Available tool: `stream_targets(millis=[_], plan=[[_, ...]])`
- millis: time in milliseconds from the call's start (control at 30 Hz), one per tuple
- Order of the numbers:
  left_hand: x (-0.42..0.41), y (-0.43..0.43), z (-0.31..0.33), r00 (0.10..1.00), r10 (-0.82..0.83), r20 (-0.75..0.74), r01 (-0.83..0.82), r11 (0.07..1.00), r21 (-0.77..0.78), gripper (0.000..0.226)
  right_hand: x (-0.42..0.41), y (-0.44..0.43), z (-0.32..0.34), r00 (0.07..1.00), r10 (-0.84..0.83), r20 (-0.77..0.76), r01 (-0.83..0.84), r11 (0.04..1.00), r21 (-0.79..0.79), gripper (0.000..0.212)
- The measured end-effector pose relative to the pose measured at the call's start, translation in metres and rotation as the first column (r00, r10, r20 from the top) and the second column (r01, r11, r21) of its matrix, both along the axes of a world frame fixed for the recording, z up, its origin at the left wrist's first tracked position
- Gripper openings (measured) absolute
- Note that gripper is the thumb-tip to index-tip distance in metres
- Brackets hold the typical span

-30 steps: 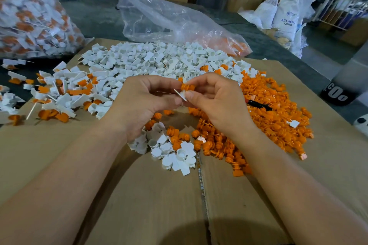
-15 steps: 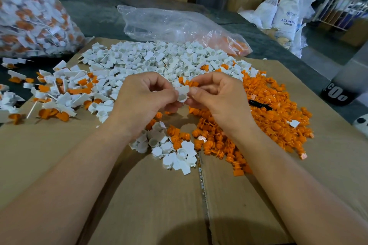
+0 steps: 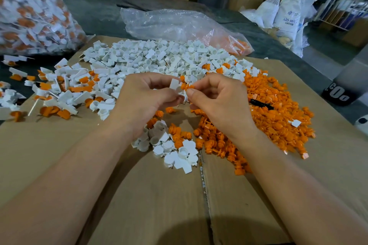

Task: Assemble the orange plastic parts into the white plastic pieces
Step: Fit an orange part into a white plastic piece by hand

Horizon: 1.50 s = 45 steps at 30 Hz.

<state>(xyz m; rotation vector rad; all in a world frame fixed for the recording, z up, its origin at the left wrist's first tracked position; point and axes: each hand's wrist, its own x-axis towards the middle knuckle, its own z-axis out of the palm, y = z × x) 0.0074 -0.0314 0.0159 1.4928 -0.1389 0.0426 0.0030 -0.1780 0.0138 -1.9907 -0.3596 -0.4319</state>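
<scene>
Here, white pieces (image 3: 159, 57) and orange parts (image 3: 278, 117) cover the cardboard's (image 3: 155, 205) far half.

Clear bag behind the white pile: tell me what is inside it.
In the clear bag, orange parts show through at the right end. Elsewhere the crumpled film glares, so any other contents cannot be made out.

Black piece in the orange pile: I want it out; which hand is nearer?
Right. The right hand is just left of the black piece; the left hand farther left.
</scene>
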Motion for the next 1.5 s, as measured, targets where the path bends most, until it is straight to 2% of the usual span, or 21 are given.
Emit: stream_targets(millis=[133, 233, 333, 467, 933, 1133, 1200, 1333, 1500], plan=[[0.0010, 0.0009, 0.0009, 0.998, -0.039, -0.045, 0.035, 0.995, -0.093, 0.029, 0.0002, -0.0015, 0.0003, 0.997, -0.058, 0.052, 0.061, 0.996, -0.066, 0.027], [0.0006, 0.0026, 0.0005, 0.994, -0.103, -0.034, 0.100, 0.992, -0.082, 0.015, -0.0003, -0.0016, 0.0009, 0.995, -0.070, 0.072, 0.078, 0.991, -0.110, 0.023], [0.0023, 0.0052, -0.0010, 0.989, -0.132, -0.062, 0.125, 0.986, -0.107, 0.032, -0.0007, -0.0020, 0.0012, 0.993, -0.073, 0.092, 0.086, 0.985, -0.147, 0.013], [0.0018, 0.0051, -0.0011, 0.982, -0.173, -0.080, 0.163, 0.979, -0.119, 0.040, -0.0023, -0.0010, 0.0008, 0.990, -0.068, 0.122, 0.093, 0.972, -0.214, 0.007], [0.0010, 0.0037, -0.0032, 0.991, -0.132, 0.015, 0.130, 0.989, 0.070, 0.034, -0.0036, -0.0044, 0.0028, 0.989, -0.082, 0.127, 0.114, 0.956, -0.270, 0.008], [0.0003, 0.0022, -0.0024, 0.993, -0.099, 0.070, 0.091, 0.989, 0.115, 0.031, -0.0068, -0.0038, 0.0046, 0.975, -0.047, 0.217, 0.130, 0.912, -0.389, 0.008], [-0.0005, 0.0019, -0.0023, 0.991, -0.093, 0.093, 0.080, 0.987, 0.137, 0.032, -0.0075, -0.0035, 0.0054, 0.981, -0.048, 0.186, 0.117, 0.917, -0.381, 0.009], [-0.0009, 0.0026, -0.0035, 0.986, -0.098, 0.137, 0.070, 0.977, 0.201, 0.033, -0.0056, -0.0061, 0.0078, 0.999, -0.037, 0.012, 0.039, 0.954, -0.298, 0.013], [-0.0013, 0.0003, -0.0068, 0.974, -0.126, 0.186, 0.072, 0.960, 0.271, 0.043, -0.0054, -0.0067, 0.0081, 0.999, -0.022, 0.029, 0.032, 0.924, -0.380, 0.016]])
